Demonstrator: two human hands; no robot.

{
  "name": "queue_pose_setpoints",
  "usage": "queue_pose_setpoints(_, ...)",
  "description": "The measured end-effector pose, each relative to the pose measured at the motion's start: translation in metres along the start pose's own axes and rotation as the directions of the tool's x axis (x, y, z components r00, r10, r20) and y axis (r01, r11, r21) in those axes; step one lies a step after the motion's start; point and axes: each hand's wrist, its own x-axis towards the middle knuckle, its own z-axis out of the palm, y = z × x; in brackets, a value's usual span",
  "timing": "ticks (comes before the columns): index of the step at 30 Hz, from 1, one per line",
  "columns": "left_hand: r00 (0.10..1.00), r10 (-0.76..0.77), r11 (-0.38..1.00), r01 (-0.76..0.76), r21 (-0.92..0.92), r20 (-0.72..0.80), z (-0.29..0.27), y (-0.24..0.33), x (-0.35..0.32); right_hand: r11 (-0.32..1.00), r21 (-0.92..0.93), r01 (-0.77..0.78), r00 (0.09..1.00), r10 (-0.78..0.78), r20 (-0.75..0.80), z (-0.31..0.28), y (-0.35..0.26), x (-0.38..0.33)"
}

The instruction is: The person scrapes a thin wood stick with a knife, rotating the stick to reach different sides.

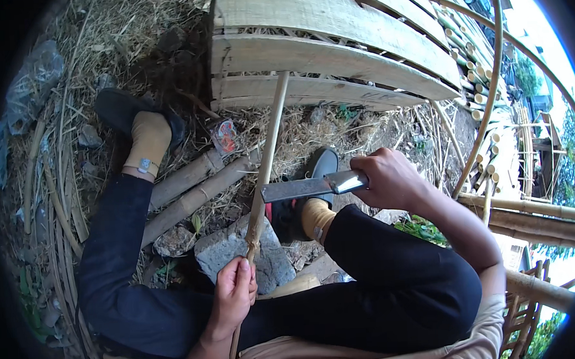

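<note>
Left hand (pixel 235 296): fingers wrapped round the lower end of a bamboo stick (pixel 265 164) – stick runs up from the fist to the wooden planks (pixel 308 57).
Right hand (pixel 390 178): fist clenched on a cleaver-like knife (pixel 297 188), blade touching the stick above the left fingers.
Ground: straw, bamboo poles (pixel 192 190), grey stone (pixel 239 252) beside the left fist.
Hidden: knife handle – inside the fist.

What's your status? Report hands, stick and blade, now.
Left hand gripping bamboo stick near its lower end. Right hand holding knife, blade against stick. Grey rock beneath; far end rests on wooden planks.
</note>
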Motion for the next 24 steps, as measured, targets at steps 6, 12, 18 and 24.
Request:
queue_pose_setpoints(6, 0.997, -0.012, 0.998, 0.016, -0.058, 0.073, -0.001, -0.004, 0.007, 0.989, -0.093, 0.111, 0.972, -0.089, 0.219, -0.036, -0.03, 0.014)
queue_pose_setpoints(12, 0.997, 0.059, 0.998, -0.058, -0.033, 0.047, 0.002, -0.009, 0.008, 0.999, -0.026, 0.043, 0.995, -0.041, 0.089, -0.006, -0.043, 0.03)
queue_pose_setpoints(18, 1.0, -0.017, 0.996, 0.018, -0.09, 0.007, -0.002, -0.009, 0.009, 0.992, -0.056, 0.112, 0.993, -0.109, 0.05, 0.015, -0.043, 0.034)
queue_pose_setpoints(24, 0.999, -0.046, 0.997, 0.045, -0.066, -0.012, -0.001, -0.014, 0.014, 0.985, -0.064, 0.161, 0.987, -0.16, 0.028, 0.033, -0.038, 0.037)
